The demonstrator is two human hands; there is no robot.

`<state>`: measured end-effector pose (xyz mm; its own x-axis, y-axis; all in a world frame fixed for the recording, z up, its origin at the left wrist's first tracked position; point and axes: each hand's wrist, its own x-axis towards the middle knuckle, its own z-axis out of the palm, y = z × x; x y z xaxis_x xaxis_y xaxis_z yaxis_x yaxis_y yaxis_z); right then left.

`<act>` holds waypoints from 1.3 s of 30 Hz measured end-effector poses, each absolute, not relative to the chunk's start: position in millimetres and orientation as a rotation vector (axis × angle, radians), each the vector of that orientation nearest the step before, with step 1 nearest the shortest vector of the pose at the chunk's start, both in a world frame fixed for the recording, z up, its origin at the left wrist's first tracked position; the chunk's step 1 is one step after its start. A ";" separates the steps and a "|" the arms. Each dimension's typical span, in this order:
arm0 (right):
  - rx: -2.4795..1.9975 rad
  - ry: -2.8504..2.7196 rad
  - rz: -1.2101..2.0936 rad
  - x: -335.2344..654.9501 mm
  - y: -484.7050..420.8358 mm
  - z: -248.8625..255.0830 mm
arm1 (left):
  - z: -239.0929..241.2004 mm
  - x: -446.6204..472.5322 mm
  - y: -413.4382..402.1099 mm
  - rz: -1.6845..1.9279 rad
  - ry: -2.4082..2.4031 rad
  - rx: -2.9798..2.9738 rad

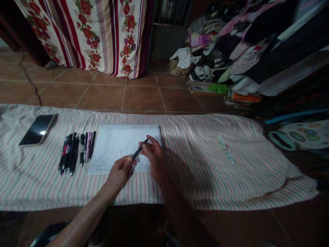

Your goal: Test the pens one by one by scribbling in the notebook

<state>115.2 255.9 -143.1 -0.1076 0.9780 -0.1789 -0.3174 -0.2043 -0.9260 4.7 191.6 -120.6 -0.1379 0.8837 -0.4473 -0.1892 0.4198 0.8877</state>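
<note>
While the black pen hung just above the open notebook, near its lower right corner, 2 hands gripped it: the left hand had its fingers pinched together on the lower end, and the right hand had its fingers closed round the upper end. The tip was not on the paper, so the work looked to be at its very start, with the pen being readied and all the writing left to do; no fresh handwriting could be made out. The page carried a printed column of rows down its left side, too small to read. Just left of the notebook lay a row of spare pens, and beyond them a dark phone, screen up, with no brand legible. Everything rested on a striped cloth covering the bench, where a small coloured strip to the right was also unreadable. Behind lay a tiled floor.
</note>
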 end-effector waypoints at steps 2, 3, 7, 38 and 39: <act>-1.091 -0.912 1.527 115.6 256.5 -143.7 | -120.7 4.7 191.3 1.061 1.396 0.658; -1.098 -0.908 1.523 115.9 256.6 -143.3 | -120.8 4.7 191.1 1.063 1.391 0.650; -1.109 -0.864 1.540 117.9 256.0 -138.2 | -121.1 4.2 191.0 1.064 1.369 0.642; -1.147 -0.803 1.519 122.5 258.6 -134.2 | -126.7 -1.8 190.0 1.015 1.349 0.715; -1.145 -0.797 1.524 122.5 258.6 -134.2 | -127.2 -2.3 190.0 1.017 1.327 0.698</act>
